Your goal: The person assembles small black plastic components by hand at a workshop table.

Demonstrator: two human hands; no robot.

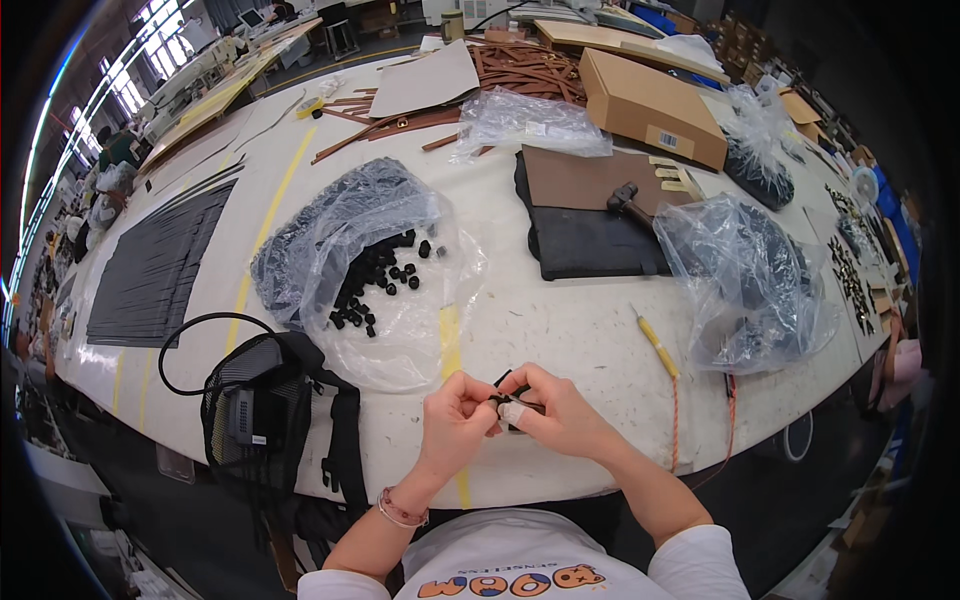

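Observation:
Close in front of my body, above the white table, my two hands meet fingertip to fingertip. My left hand is pinched on a small dark piece, and my right hand grips it from the other side. Its exact kind is hidden by my fingers; a thin black end sticks up between them. Something pale, like tape, wraps my right thumb. Farther off to the left, an open clear plastic bag spills several small black knob-like parts.
At right lie a yellow-handled tool on an orange cord and a filled plastic bag. A hammer rests on dark sheets. Left are a black mesh bag and black strips. Behind are brown strips and a cardboard box.

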